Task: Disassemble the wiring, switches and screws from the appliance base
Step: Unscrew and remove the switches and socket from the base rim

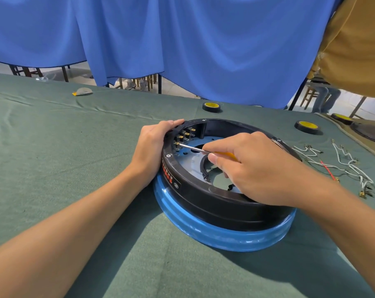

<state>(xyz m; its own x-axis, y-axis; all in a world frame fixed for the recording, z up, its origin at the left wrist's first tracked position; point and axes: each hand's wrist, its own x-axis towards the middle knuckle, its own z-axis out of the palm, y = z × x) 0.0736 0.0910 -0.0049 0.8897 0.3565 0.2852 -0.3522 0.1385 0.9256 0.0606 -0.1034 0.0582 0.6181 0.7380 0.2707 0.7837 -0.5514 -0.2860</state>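
Head view: the appliance base [214, 203], a black ring on a blue rim, is seen lying open side up on the green tablecloth [53, 168], approx. centre, just in front of the person. Its far-left rim is gripped by the left hand [154, 145], fingers curled over the edge and thumb side on the outer wall. A thin screwdriver [195, 149] w/ yellow handle is pinched by the right hand [253, 166], fingers closed round the handle and thumb laid along it. The tip is set at the lowest of the switches [183, 136], a row of brass-tabbed blocks on the inner wall. Whether the tip sits in a screw or against a tab cannot be told.

Loose wires [343, 166] are laid out on the cloth to the right, apart from the base, so the wiring is judged mostly off and the switches are the step in hand.

To do it well:
- The base should be pressed down and inward by the left hand so it is not spun.
- The shaft is best kept in line w/ the fastener; a slanted tip may slip.
- Force should be applied gently, as the tabs look thin.
- The rim screw [168, 155] is left for later.

Two tape rolls [211, 107] [307, 126] are seen further back.
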